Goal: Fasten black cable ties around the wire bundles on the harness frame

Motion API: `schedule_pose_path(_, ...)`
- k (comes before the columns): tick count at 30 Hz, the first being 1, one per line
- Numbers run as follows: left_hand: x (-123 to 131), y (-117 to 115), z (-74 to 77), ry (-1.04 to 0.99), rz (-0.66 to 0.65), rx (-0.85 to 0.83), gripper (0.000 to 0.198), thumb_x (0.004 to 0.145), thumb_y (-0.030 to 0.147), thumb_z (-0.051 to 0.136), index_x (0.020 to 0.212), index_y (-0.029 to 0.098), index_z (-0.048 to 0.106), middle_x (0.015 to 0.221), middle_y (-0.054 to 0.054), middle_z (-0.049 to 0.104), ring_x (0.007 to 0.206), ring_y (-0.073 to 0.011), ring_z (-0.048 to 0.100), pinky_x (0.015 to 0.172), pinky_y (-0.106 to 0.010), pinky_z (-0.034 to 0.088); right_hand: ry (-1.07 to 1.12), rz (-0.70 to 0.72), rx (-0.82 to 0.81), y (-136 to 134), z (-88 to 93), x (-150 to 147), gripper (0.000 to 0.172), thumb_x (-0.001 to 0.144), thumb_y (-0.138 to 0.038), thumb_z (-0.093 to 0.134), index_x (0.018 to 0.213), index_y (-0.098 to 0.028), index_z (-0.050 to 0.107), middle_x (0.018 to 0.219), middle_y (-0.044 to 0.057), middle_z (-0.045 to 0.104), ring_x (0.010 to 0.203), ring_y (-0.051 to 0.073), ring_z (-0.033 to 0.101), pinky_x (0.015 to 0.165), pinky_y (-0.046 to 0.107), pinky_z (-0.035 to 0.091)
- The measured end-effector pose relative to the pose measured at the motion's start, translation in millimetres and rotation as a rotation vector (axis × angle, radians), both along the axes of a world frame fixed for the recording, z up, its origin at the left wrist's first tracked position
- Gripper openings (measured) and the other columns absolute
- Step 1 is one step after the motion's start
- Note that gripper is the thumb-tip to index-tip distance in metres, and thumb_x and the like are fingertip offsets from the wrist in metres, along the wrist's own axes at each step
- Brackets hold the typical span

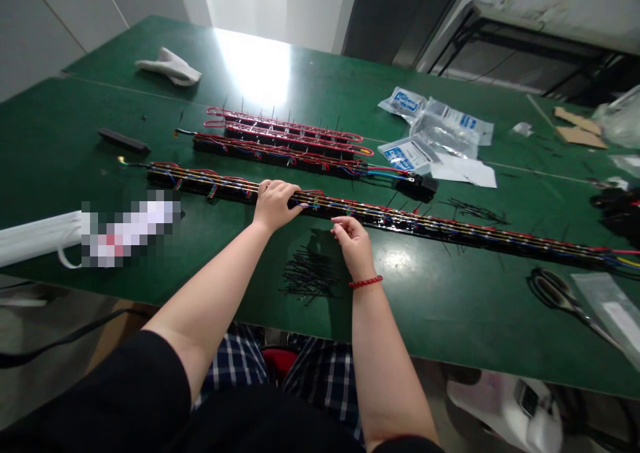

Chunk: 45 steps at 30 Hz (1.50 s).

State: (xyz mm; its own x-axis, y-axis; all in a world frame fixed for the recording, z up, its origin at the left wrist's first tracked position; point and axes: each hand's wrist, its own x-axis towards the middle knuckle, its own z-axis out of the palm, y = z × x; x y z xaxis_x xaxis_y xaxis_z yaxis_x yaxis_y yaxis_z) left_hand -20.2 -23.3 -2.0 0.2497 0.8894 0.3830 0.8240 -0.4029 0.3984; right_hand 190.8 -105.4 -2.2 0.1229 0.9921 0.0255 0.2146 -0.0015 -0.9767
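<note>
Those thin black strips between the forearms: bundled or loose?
Loose: the black strips lie heaped on the green table, ends pointing different ways, no band visible around them.

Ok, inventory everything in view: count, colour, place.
Tabletop: one, green, across view
Long wired strip: one, black, multicoloured wires, across middle
Shorter wired strips: several, black, red wires, behind it
Thin strands: two heaps, black, either side of strip
Scissors: one, black handles, right
Bag: one, clear, beside scissors
Packets: several, clear and blue, far side
Sheet: one, white, beside packets
Cardboard: two pieces, brown, far right
Cloth: one, white, far left
Block: one, black, left
Mask: one, white, left
Bench: one, dark, background
Left hand: one, on long strip
Right hand: one, red bracelet, before strip
</note>
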Motion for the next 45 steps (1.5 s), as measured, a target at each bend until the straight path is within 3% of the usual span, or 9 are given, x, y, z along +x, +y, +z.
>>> schedule_pose_path(7,-0.7,0.8,0.5,0.014,-0.005,0.005,0.031,0.083,0.048,0.067,0.105,0.027,0.065,0.11,-0.006,0.072,0.113,-0.0293,0.057,0.1,-0.047,0.03,-0.437,0.099,0.085,-55.4,-3.3,13.9,0.015,0.084,-0.03,0.06,0.085,-0.02,0.071,0.085,0.006,0.068,0.079,0.019,0.06,0.074,0.034,0.048)
schedule_pose_path(13,-0.4,1.0,-0.7,0.009,-0.009,0.016,0.03,0.083,0.047,0.067,0.104,0.026,0.065,0.109,-0.006,0.072,0.111,-0.0291,0.057,0.101,-0.047,0.03,-0.555,0.09,0.147,-57.4,-5.8,8.9,0.013,0.087,-0.026,0.059,0.088,-0.021,0.071,0.087,0.006,0.069,0.086,0.021,0.062,0.08,0.037,0.049)
schedule_pose_path(25,-0.9,1.2,0.3,0.0,-0.021,0.01,0.032,0.083,0.049,0.066,0.106,0.026,0.065,0.11,-0.007,0.072,0.111,-0.0303,0.057,0.1,-0.048,0.031,-0.645,0.135,0.168,-54.8,-6.4,8.3,0.011,0.088,-0.023,0.055,0.081,-0.021,0.063,0.087,0.008,0.067,0.087,0.024,0.059,0.083,0.039,0.047)
schedule_pose_path(33,-0.8,1.7,-0.6,0.011,-0.016,0.023,0.031,0.083,0.048,0.067,0.105,0.027,0.065,0.109,-0.006,0.072,0.11,-0.0301,0.057,0.1,-0.048,0.031,-0.586,0.028,0.136,-54.9,-10.7,8.7,0.013,0.091,-0.026,0.047,0.087,-0.022,0.059,0.088,0.007,0.065,0.086,0.023,0.059,0.078,0.037,0.046)
schedule_pose_path(45,-1.3,2.1,-2.5,0.017,-0.013,0.035,0.031,0.084,0.05,0.065,0.105,0.027,0.065,0.109,-0.006,0.072,0.111,-0.0293,0.057,0.1,-0.047,0.031,-0.542,0.038,0.188,-56.3,-8.0,9.1,0.011,0.089,-0.026,0.053,0.086,-0.022,0.063,0.086,0.006,0.066,0.085,0.022,0.059,0.078,0.035,0.047)
